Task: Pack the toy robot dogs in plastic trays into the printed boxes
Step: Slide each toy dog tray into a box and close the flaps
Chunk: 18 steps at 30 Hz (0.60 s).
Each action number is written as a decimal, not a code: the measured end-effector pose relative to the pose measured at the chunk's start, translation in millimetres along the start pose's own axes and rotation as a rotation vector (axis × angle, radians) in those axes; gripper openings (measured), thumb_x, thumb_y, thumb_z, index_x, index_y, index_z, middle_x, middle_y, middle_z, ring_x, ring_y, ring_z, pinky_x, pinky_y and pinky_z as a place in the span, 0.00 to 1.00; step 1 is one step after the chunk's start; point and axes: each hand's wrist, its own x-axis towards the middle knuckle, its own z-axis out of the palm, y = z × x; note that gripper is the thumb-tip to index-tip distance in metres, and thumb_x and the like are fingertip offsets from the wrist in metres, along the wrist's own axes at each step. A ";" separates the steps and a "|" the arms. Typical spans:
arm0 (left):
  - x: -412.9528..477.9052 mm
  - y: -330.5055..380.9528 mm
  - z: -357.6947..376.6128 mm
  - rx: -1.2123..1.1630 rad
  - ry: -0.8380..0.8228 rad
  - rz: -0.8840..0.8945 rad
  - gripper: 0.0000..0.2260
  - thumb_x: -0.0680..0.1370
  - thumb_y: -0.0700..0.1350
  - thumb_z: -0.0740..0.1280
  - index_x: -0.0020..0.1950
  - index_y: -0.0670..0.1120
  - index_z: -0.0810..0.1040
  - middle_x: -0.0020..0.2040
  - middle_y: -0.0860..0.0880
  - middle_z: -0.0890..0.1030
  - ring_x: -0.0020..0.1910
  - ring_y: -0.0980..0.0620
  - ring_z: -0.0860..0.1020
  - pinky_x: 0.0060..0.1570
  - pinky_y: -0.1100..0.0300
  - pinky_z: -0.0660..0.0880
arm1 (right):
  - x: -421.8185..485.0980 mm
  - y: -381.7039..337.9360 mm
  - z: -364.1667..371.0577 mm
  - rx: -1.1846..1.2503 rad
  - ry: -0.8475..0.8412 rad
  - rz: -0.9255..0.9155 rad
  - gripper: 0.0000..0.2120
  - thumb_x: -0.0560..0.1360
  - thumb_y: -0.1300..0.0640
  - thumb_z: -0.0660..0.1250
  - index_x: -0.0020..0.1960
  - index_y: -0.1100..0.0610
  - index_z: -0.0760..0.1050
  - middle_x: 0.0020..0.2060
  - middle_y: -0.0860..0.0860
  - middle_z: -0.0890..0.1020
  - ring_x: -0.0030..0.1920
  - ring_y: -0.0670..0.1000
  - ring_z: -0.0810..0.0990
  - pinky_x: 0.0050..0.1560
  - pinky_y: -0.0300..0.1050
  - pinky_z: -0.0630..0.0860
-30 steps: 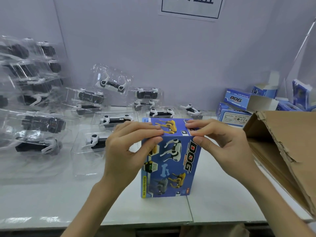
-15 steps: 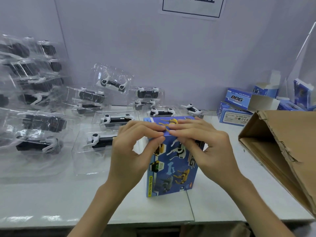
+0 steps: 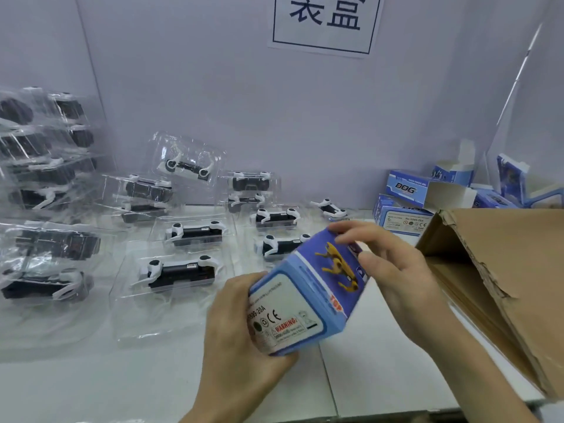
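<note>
Printed box point(image 3: 308, 288) tilted, gripped between left hand point(image 3: 238, 328), right hand point(image 3: 393, 270)

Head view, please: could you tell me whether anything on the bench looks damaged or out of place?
Yes. The cardboard carton on the right has a ragged, torn flap edge, and one clear tray leans tilted against the back wall.

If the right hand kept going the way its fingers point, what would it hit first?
The right hand is touching the printed box, which the left hand grips. Past the box, it would probably meet the trayed toy dog just behind, though depth is unclear.
</note>
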 end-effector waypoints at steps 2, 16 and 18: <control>3.7 -4.0 -1.5 0.260 0.045 0.238 0.34 0.60 0.54 0.77 0.65 0.52 0.72 0.61 0.54 0.76 0.60 0.52 0.75 0.62 0.46 0.70 | -3.4 6.1 -3.3 0.088 0.070 0.252 0.21 0.69 0.39 0.66 0.60 0.43 0.78 0.59 0.39 0.81 0.60 0.43 0.79 0.51 0.37 0.80; -7.2 -16.5 2.3 0.356 0.076 0.249 0.35 0.71 0.53 0.66 0.77 0.49 0.59 0.79 0.42 0.58 0.74 0.35 0.65 0.71 0.41 0.63 | -32.0 10.9 -32.0 0.482 0.358 0.654 0.28 0.67 0.47 0.72 0.62 0.60 0.79 0.42 0.58 0.80 0.36 0.56 0.82 0.41 0.52 0.83; -9.5 -15.7 0.5 0.315 0.076 0.241 0.32 0.72 0.52 0.66 0.75 0.48 0.63 0.77 0.42 0.63 0.70 0.35 0.70 0.73 0.51 0.61 | -20.0 1.7 -45.4 0.594 0.603 0.477 0.21 0.70 0.51 0.71 0.61 0.58 0.79 0.42 0.55 0.83 0.40 0.56 0.84 0.45 0.54 0.84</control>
